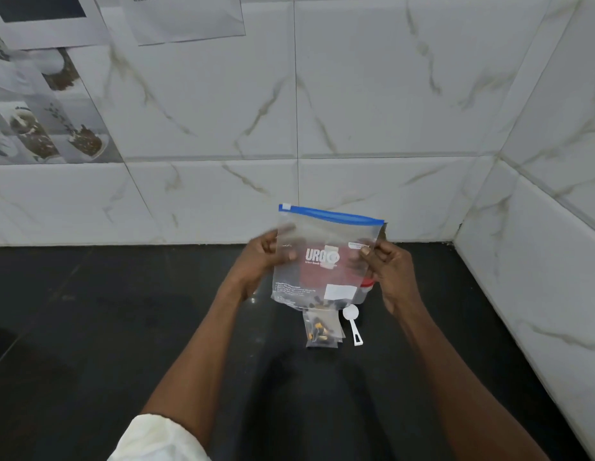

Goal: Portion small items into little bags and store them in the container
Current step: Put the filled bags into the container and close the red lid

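Note:
I hold a clear zip bag (pixel 326 241) with a blue slider top upright over the black counter. My left hand (pixel 264 261) pinches its left edge and my right hand (pixel 387 264) pinches its right edge. Small dark and yellow items lie in the bag's bottom. Behind the bag, partly hidden, stands a container with a red lid (pixel 366 287). Below the bag, little clear bags (pixel 322 329) with dark and yellow items lie stacked on the counter. A white measuring scoop (pixel 352 322) lies just right of them.
The black counter (pixel 123 327) meets a white marble-tiled wall (pixel 356 111) at the back and on the right, forming a corner. Printed sheets (pixel 40 94) hang on the wall at upper left.

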